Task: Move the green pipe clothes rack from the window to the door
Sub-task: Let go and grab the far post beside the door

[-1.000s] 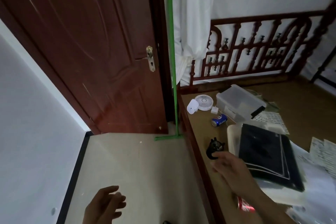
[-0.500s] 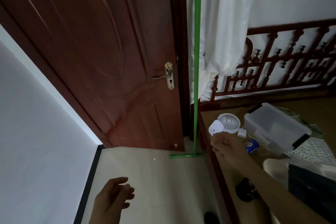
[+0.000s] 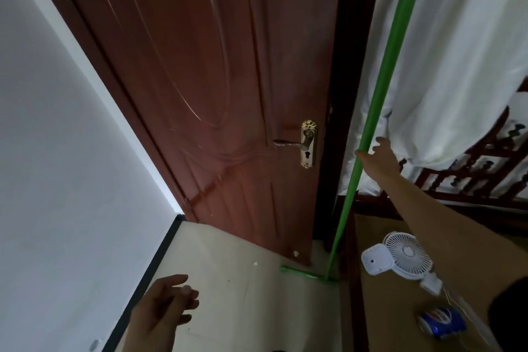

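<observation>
The green pipe clothes rack stands upright just right of the dark brown door, its green foot bar flat on the pale floor. My right hand reaches up to the upright pipe at about handle height. Its thumb lies across the pipe and its fingers are spread to the pipe's right, not closed around it. My left hand hangs low over the floor, fingers apart and holding nothing. The rack's top is out of frame.
A brass door handle sticks out near the pipe. A brown table at right holds a white fan and a blue can. A white curtain and carved wooden railing lie behind. A white wall stands left.
My right hand rose from the table, past the fan, up to the green pipe. The view moved closer to the door. My left hand stayed low and open.
</observation>
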